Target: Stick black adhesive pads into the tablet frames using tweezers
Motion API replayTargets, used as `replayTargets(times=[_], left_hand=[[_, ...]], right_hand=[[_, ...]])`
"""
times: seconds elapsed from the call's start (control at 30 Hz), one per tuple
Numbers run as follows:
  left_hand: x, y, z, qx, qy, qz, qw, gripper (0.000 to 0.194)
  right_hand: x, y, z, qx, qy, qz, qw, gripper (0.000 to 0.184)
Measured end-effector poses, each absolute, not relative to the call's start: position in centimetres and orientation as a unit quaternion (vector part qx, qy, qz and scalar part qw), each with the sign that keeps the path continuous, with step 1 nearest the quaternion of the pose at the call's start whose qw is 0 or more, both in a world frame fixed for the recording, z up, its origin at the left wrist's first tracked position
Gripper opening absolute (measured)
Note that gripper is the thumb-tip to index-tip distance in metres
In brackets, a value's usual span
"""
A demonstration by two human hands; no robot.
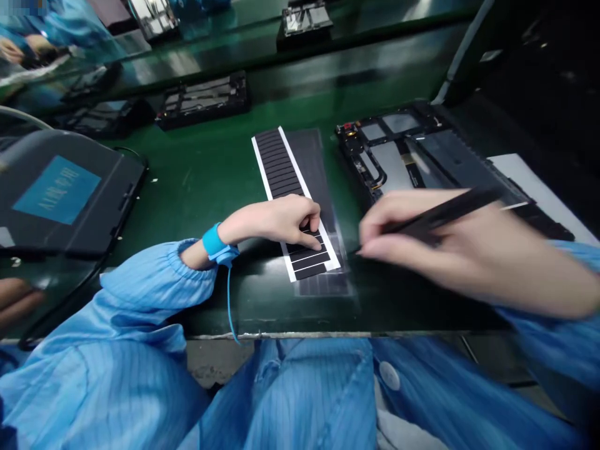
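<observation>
My left hand [276, 220] rests on a white strip sheet [281, 169] that carries several black rectangular stickers, with its fingertips curled down onto the stickers near the sheet's front end. My right hand [450, 250] is closed around black tweezers [440, 215], whose tip points left toward the sheet, close to the left fingertips. A blue wrist strap [216, 244] with a cord sits on my left wrist. An opened tablet chassis [412, 156] lies just behind my right hand.
The green conveyor mat [206, 169] carries more opened chassis [204, 100] farther back. A dark case with a blue label [60, 190] lies at the left. White paper [544, 187] sits at the right. Another person's sleeves [51, 31] show at the far left corner.
</observation>
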State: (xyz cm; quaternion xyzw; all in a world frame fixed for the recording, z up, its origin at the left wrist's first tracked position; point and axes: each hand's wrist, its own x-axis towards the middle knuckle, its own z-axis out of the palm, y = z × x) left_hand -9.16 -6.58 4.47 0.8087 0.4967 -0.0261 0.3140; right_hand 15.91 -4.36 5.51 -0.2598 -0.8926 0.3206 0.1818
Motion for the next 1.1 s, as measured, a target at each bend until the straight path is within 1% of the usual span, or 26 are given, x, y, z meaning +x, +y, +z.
replayTargets(times=[0.07, 0.17, 0.3, 0.5, 0.7, 0.93, 1.1], left_hand=[[-8.9, -6.6, 4.4, 0.816, 0.493, -0.030, 0.301, 0.033], [-8.9, -6.5, 4.4, 0.817, 0.492, -0.034, 0.301, 0.036], [-8.8, -6.4, 4.2, 0.802, 0.505, -0.038, 0.316, 0.035], [-8.5, -6.5, 4.3, 0.798, 0.520, -0.042, 0.300, 0.039], [-8.3, -6.5, 4.5, 0.793, 0.530, -0.050, 0.295, 0.037], [-8.1, -6.6, 4.3, 0.787, 0.539, -0.041, 0.298, 0.046], [-8.0, -6.4, 4.0, 0.784, 0.542, -0.041, 0.299, 0.044]], right_hand=[[11.5, -5.8, 5.9, -0.193, -0.907, 0.346, 0.146, 0.014], [9.3, -6.4, 6.0, -0.185, -0.913, 0.340, 0.128, 0.008], [10.5, -5.9, 5.7, -0.206, -0.914, 0.320, 0.138, 0.007], [10.9, -6.0, 5.6, -0.222, -0.915, 0.306, 0.141, 0.007], [11.0, -6.3, 5.6, -0.201, -0.907, 0.346, 0.134, 0.011], [10.9, -6.4, 5.5, -0.204, -0.908, 0.344, 0.127, 0.010], [10.3, -6.4, 5.5, -0.205, -0.907, 0.345, 0.128, 0.008]])
